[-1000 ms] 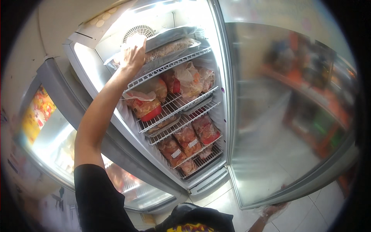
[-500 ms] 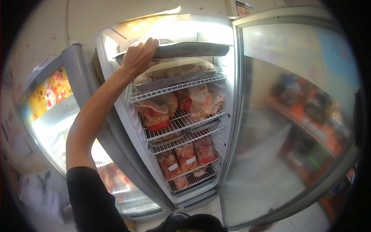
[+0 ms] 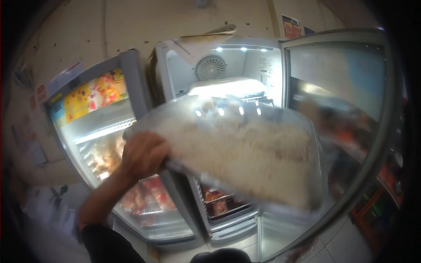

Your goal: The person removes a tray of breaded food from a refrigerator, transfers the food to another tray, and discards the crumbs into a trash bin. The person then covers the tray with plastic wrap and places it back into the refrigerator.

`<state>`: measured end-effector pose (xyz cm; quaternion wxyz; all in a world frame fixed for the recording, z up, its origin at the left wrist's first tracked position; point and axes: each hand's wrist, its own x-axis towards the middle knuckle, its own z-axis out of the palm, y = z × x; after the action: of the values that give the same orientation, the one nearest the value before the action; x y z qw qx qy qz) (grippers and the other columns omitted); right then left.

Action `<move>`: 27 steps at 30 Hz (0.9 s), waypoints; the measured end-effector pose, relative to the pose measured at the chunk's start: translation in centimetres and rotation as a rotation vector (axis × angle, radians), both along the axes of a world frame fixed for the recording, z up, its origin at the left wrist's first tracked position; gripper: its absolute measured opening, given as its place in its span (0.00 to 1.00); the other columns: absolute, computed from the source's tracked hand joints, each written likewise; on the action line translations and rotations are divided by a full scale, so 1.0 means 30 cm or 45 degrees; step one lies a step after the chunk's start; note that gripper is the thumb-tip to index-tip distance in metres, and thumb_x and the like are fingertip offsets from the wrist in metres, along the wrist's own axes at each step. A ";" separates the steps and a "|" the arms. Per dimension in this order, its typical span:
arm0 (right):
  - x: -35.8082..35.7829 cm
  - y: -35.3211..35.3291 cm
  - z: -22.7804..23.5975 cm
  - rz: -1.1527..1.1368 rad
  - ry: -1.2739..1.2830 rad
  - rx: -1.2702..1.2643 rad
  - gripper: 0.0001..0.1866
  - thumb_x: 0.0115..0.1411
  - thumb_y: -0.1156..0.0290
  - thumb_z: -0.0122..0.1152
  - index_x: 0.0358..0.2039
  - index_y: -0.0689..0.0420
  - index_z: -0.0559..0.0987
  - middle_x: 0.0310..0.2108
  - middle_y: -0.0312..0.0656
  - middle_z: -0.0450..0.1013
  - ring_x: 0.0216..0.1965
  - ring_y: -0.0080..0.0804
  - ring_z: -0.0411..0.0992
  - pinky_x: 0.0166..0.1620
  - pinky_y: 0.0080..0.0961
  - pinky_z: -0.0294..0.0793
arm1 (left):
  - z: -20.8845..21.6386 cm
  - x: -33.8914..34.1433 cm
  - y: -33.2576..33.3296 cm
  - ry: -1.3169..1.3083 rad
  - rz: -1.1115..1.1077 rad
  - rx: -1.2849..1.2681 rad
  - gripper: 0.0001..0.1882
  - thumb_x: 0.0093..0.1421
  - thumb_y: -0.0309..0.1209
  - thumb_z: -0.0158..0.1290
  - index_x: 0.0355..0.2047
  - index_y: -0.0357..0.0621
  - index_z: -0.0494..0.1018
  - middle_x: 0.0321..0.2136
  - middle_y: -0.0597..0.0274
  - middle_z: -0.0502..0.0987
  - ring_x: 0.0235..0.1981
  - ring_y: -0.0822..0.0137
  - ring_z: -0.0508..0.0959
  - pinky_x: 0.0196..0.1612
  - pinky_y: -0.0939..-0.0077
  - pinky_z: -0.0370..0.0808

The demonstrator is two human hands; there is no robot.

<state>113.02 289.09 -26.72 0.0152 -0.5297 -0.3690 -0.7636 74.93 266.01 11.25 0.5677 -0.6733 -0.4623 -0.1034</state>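
Holding a film-covered tray (image 3: pixel 186 170) out in front of the open fridge (image 3: pixel 234 229) seems to be the step in hand. The left hand (image 3: pixel 145 154) is closed firmly over its left edge, and the tray tilts down to the right; the next move probably calls for support under that end. The right hand (image 3: pixel 302 253) is a blur low down, its hold impossible to tell. Counted: one held tray, one pale wrapped item (image 3: pixel 232 86) inside the fridge, one fan grille (image 3: pixel 211 67), one open door (image 3: pixel 322 59), and one second fridge (image 3: pixel 105 115) alongside.
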 end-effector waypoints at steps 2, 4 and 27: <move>-0.024 -0.053 0.051 -0.177 -0.287 0.142 0.17 0.61 0.56 0.51 0.47 0.49 0.76 0.44 0.30 0.74 0.46 0.22 0.69 0.47 0.19 0.69 | -0.078 0.122 -0.220 -0.106 0.097 -0.073 0.12 0.43 0.31 0.59 0.26 0.46 0.68 0.26 0.59 0.72 0.23 0.62 0.73 0.24 0.70 0.69; -0.053 -0.114 0.054 -0.774 -0.894 0.227 0.20 0.61 0.54 0.50 0.49 0.51 0.72 0.47 0.33 0.71 0.48 0.24 0.67 0.49 0.21 0.67 | -0.165 0.203 -0.384 -0.085 0.105 -0.116 0.11 0.43 0.31 0.58 0.25 0.47 0.67 0.25 0.62 0.71 0.24 0.65 0.73 0.24 0.75 0.69; -0.700 -1.648 0.091 -0.337 -1.341 2.545 0.18 0.55 0.64 0.54 0.44 0.59 0.70 0.36 0.43 0.71 0.39 0.33 0.72 0.46 0.33 0.73 | -0.995 0.917 -2.066 -1.072 1.587 -0.266 0.14 0.46 0.36 0.58 0.34 0.55 0.69 0.31 0.67 0.69 0.36 0.66 0.71 0.42 0.67 0.65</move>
<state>92.03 239.65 -23.99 0.1932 0.0714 0.5034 -0.8391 102.44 204.03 -18.60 0.2300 -0.2415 -0.9422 0.0325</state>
